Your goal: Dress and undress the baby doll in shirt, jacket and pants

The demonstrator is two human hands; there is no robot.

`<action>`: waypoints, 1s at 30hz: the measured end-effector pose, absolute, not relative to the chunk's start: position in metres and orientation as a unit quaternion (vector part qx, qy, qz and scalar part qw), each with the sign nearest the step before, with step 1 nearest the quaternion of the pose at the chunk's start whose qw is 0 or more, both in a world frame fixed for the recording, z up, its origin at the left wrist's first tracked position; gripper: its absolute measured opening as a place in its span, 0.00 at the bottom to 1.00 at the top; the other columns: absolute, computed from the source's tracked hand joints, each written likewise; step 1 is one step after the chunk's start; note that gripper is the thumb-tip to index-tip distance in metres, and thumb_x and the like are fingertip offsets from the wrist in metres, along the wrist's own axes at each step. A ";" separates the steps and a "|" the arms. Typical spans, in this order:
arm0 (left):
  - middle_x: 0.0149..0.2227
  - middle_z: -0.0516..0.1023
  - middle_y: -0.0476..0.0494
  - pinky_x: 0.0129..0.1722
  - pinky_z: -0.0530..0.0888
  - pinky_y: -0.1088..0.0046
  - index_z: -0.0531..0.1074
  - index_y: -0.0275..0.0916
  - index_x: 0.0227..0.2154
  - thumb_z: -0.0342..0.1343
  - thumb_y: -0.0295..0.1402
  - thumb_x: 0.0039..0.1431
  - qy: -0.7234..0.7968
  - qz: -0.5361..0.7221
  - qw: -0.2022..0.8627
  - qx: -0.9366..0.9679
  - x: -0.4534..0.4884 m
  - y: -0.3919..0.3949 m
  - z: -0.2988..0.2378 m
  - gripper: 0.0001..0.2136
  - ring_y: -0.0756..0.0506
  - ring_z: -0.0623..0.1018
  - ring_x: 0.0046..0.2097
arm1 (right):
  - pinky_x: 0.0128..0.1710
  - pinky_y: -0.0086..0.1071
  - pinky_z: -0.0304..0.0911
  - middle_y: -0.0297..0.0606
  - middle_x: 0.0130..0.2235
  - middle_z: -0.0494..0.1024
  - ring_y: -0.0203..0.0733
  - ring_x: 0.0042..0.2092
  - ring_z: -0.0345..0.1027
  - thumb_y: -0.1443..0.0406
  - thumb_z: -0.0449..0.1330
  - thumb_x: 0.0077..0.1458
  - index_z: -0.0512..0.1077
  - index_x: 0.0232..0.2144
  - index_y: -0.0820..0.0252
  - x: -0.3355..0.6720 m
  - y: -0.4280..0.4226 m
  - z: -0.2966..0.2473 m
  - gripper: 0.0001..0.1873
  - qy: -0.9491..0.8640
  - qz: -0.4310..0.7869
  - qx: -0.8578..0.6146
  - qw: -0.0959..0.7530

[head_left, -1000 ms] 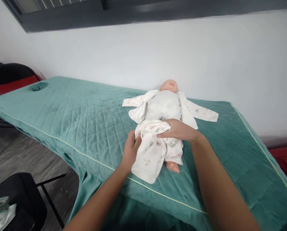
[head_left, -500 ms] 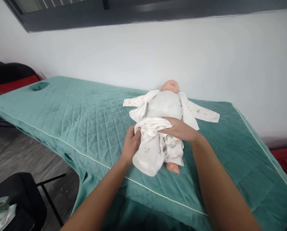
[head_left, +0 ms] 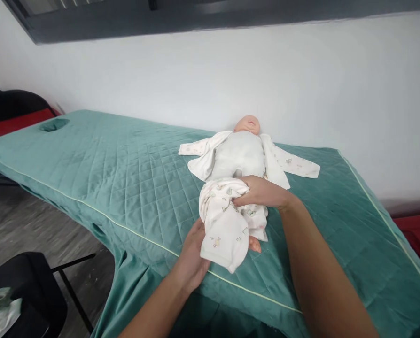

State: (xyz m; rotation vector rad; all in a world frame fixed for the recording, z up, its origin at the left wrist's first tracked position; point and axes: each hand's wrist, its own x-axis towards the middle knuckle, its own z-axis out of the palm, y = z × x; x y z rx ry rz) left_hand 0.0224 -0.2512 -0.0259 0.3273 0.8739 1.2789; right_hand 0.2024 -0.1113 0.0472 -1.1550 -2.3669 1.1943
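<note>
A baby doll [head_left: 243, 152] lies on its back, its pale cloth torso bare between the spread sides of a white patterned long-sleeved shirt [head_left: 296, 165]. White printed baby trousers [head_left: 226, 237] are bunched over its legs; one trouser leg hangs toward me. My right hand [head_left: 261, 191] is closed on the gathered upper part of the trousers, beside the doll's hip. Low on the left, my left hand [head_left: 193, 258] is against the side and underside of the hanging trouser leg, its fingers mostly hidden by the cloth. One doll foot [head_left: 254, 244] shows below the other trouser leg.
A green quilted cover [head_left: 139, 164] spreads over the massage table, which has a face hole [head_left: 54, 125] at its far left. A white wall [head_left: 143, 80] runs behind. At lower left stands a black chair [head_left: 37, 291] with cloth items [head_left: 2, 307] on it.
My left hand has let go of the trousers' upper edge and moved down beside the hanging leg. The bunched trousers have come slightly toward me, while my right hand keeps hold.
</note>
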 end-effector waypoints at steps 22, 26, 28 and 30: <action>0.39 0.84 0.39 0.42 0.78 0.65 0.79 0.35 0.43 0.63 0.24 0.43 0.416 0.541 0.682 0.264 -0.005 -0.231 -0.022 0.20 0.38 0.82 0.42 | 0.54 0.39 0.66 0.34 0.54 0.79 0.50 0.55 0.73 0.66 0.61 0.53 0.76 0.53 0.52 0.197 -0.109 0.035 0.23 -0.815 0.386 -0.388 0.193; 0.31 0.82 0.42 0.33 0.75 0.70 0.81 0.34 0.34 0.63 0.29 0.45 0.468 0.524 0.616 0.355 -0.022 -0.208 -0.023 0.11 0.43 0.80 0.33 | 0.52 0.38 0.67 0.35 0.53 0.80 0.51 0.53 0.74 0.65 0.61 0.54 0.76 0.51 0.53 0.197 -0.109 0.036 0.20 -0.812 0.388 -0.398 0.177; 0.29 0.82 0.44 0.31 0.73 0.71 0.80 0.35 0.34 0.63 0.30 0.46 0.500 0.529 0.565 0.389 -0.023 -0.194 -0.023 0.10 0.44 0.78 0.31 | 0.52 0.39 0.66 0.36 0.52 0.80 0.52 0.52 0.74 0.64 0.61 0.55 0.77 0.49 0.54 0.196 -0.109 0.036 0.18 -0.816 0.379 -0.401 0.173; 0.30 0.81 0.45 0.34 0.72 0.70 0.79 0.36 0.34 0.62 0.32 0.47 0.519 0.536 0.508 0.430 -0.022 -0.178 -0.024 0.10 0.44 0.76 0.32 | 0.52 0.39 0.66 0.36 0.52 0.80 0.52 0.53 0.73 0.63 0.60 0.56 0.77 0.48 0.54 0.195 -0.109 0.037 0.17 -0.820 0.370 -0.401 0.173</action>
